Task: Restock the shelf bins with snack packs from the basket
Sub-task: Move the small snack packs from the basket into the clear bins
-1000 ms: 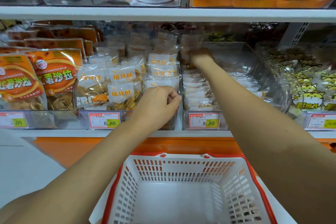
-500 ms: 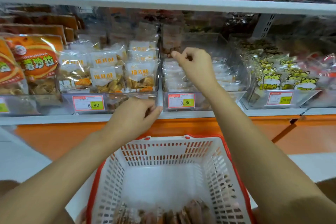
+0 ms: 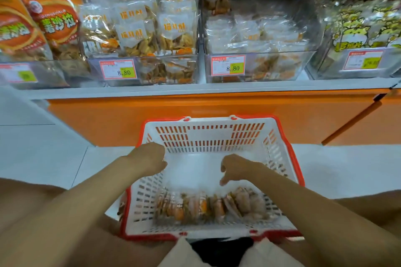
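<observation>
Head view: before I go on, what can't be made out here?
All in the head view:
- Left hand: its fingers curl under its back; gripping or not, cannot tell.
- Packs in the basket: motion blur, count unclear.
- Far-left price tag: blurred, figures unreadable.
- Right bin: cut off by the right edge.

We see a basket (image 3: 208, 122) of matt white slotted plastic with a red rim, snack packs (image 3: 208, 206) in shiny clear film, bins (image 3: 260, 67) of glossy clear plastic, and a smooth orange panel (image 3: 195, 108).
</observation>
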`<state>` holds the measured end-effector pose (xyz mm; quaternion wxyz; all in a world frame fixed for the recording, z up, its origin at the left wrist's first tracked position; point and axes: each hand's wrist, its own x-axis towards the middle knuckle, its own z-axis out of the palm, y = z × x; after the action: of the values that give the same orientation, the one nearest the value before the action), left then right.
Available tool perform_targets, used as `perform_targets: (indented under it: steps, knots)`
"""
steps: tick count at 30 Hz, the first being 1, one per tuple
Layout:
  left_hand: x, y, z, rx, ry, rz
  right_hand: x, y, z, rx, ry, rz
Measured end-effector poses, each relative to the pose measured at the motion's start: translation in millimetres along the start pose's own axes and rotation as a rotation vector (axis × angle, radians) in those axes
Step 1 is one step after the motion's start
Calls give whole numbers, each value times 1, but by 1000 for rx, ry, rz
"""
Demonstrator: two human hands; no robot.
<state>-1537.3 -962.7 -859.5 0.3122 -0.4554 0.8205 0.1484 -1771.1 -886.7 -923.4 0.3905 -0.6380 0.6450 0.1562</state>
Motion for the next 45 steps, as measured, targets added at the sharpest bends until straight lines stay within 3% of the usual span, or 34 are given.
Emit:
perform_targets:
  steps: [3, 5, 15, 21, 24, 29, 32, 35, 42, 45]
  knots:
    - [1, -12, 14, 12, -64, -130, 14, 19, 42, -41, -261, 77]
    - [-1, -20, 16, 8, -86, -174, 19, 24, 65, -18, -296, 107]
    - [2, -24, 13, -68, -68, -190, 23, 27, 95, 207, -63, 212]
    - [5, -19, 4, -216, -68, -243, 14, 22, 40, 250, -95, 183]
    - [9, -5, -12, -655, -36, -242, 3, 9, -10, 395, 83, 58]
    - [-5, 18, -59, -1532, -173, -70, -45, -35, -82, 465, 632, -430]
    - [-20, 25, -91, -1808, -64, 90, -68, -47, -103, 250, 922, -632]
    - [-34, 26, -110, -1827, 60, 230, -74, -44, -114, 111, 1071, -660]
    - [-47, 30, -139, -1608, 174, 407, -116, -37, -143, 835, 1026, -544]
    - [-49, 32, -156, -1525, 238, 472, -122, -33, -152, 1014, 834, -461]
